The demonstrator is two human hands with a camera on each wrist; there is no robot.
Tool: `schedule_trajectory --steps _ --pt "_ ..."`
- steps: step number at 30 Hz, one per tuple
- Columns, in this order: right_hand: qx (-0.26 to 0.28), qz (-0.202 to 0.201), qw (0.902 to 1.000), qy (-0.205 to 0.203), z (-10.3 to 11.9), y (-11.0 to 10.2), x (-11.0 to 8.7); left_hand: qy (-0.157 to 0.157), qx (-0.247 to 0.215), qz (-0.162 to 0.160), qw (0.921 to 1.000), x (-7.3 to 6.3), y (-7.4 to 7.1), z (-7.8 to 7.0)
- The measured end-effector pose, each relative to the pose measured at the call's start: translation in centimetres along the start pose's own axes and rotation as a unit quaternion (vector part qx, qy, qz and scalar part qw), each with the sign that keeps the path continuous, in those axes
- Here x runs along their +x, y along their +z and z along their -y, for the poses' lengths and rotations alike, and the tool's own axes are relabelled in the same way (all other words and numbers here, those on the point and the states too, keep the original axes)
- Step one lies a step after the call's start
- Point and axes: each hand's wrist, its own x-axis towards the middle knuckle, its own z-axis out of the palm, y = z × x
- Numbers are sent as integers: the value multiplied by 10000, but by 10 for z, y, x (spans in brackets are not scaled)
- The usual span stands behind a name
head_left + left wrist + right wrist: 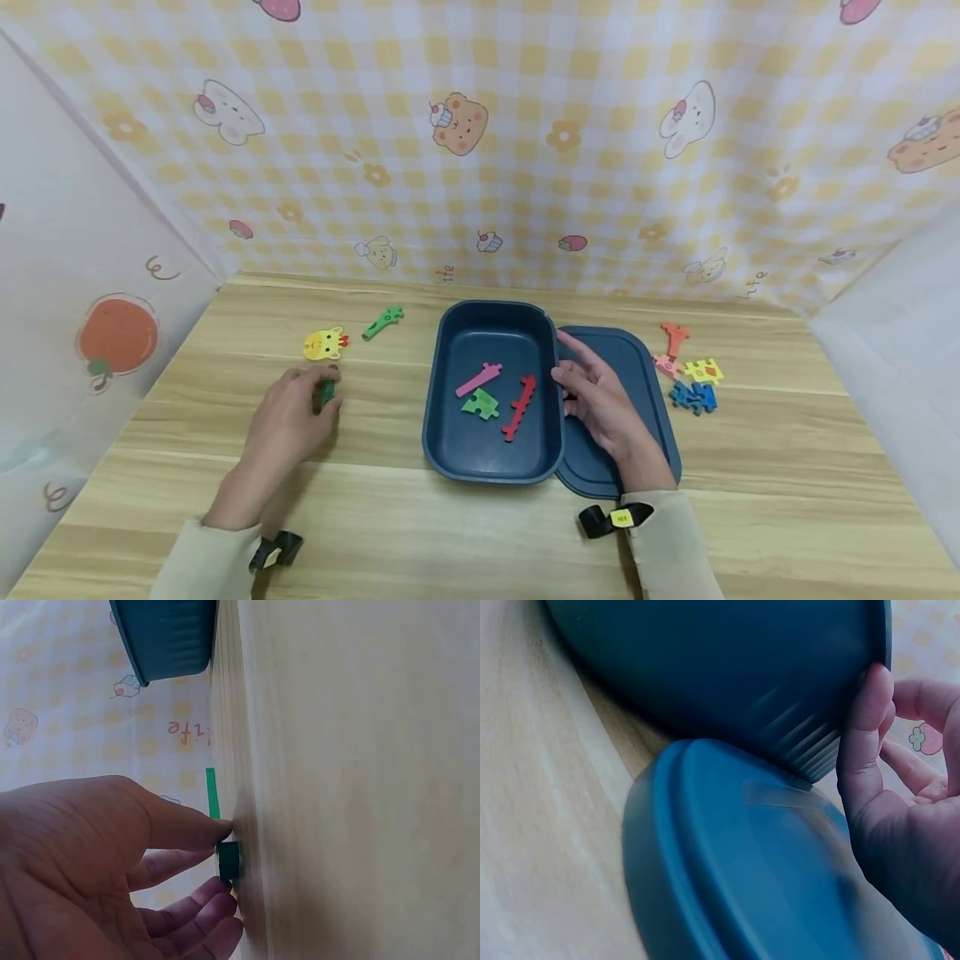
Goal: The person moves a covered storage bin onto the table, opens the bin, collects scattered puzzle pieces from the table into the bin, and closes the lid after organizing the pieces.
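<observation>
My left hand (292,417) pinches a dark green puzzle piece (327,392) between thumb and fingers, low at the table's left side. In the left wrist view the green puzzle piece (229,860) shows edge-on by the fingertips. Just beyond that hand lie a yellow giraffe-head piece (324,343) and a lighter green piece (383,322). My right hand (600,408) rests its thumb and index finger against the outer right wall of a dark blue box (491,471). Inside the box are a pink piece (478,380), a green piece (481,405) and a red piece (519,408).
The box's dark blue lid (645,375) lies on the table beneath my right hand, beside the box. Farther right is a cluster of orange (674,337), pink (667,367), yellow (703,372) and blue (693,398) pieces. A checked cloth (525,183) hangs behind the table.
</observation>
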Motion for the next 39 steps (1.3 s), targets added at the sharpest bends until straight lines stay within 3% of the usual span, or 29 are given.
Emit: schedule_trajectory --steps 10,24,39 --pt "75 23 10000 4 0 1 0 19 -69 -142 9999 2 -1 -1" --pt "58 7 10000 17 1 1 -1 281 -61 -231 9993 5 1 -1" --pt "76 39 10000 7 0 0 -1 567 -173 -428 9973 9 2 -10"
